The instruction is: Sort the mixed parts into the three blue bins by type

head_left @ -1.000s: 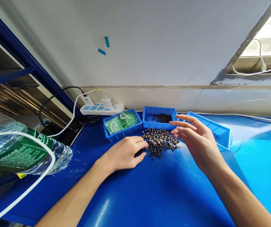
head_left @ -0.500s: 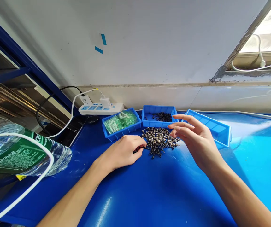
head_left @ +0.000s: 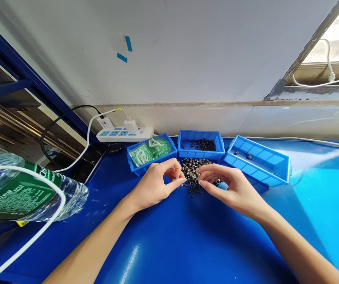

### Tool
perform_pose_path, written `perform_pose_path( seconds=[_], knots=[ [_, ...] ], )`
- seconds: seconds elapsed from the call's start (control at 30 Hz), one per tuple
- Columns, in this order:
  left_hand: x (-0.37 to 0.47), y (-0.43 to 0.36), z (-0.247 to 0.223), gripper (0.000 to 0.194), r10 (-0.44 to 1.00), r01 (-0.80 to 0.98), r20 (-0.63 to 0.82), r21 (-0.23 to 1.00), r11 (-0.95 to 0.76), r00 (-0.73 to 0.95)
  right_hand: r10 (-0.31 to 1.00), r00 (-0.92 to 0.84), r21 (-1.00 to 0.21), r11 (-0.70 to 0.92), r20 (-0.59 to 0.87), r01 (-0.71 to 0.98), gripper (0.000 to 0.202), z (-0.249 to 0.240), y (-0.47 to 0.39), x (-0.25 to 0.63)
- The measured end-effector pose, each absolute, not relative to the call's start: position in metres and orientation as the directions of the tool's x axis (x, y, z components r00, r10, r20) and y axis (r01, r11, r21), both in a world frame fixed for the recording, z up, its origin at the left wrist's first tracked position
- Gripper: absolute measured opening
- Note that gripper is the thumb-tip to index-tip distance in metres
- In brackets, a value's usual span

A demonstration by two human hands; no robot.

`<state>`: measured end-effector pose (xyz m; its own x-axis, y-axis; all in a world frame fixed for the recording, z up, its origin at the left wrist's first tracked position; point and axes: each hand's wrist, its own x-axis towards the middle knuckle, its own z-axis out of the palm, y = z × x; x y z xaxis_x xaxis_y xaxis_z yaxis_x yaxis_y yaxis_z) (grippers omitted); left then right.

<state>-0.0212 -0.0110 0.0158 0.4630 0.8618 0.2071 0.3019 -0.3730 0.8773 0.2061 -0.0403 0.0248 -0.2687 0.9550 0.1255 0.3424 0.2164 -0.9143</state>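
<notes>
The pile of screws is placed on the desk, near its back edge, before the middle blue bin. By the left hand, thumb and forefinger are brought almost together; by the right hand, they are held slightly apart (whether a screw is gripped by either cannot be told). If the pile is pushed by a knuckle, screws could be scattered.

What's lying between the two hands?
A heap of small screw-like pieces lies between the left hand and the right hand, reaching past their fingertips, in the head view.
</notes>
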Motion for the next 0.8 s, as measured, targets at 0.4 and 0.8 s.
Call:
perform_pose_path(
  seconds=[0.4, 0.8],
  knots=[
    [-0.016, -0.016, 0.017, 0.025, 0.873, 0.223, 0.223, 0.912, -0.344, 0.433, 0.948, -0.311, -0.996, -0.053, -0.072, 0.067, 0.035, 0.021, -0.039, 0.198],
    [-0.029, -0.014, 0.024, 0.012, 0.737, 0.532, 0.047, 0.660, -0.530, 0.675, 0.981, -0.155, -0.986, -0.132, -0.116, -0.099, 0.025, 0.024, -0.032, 0.203]
  ],
)
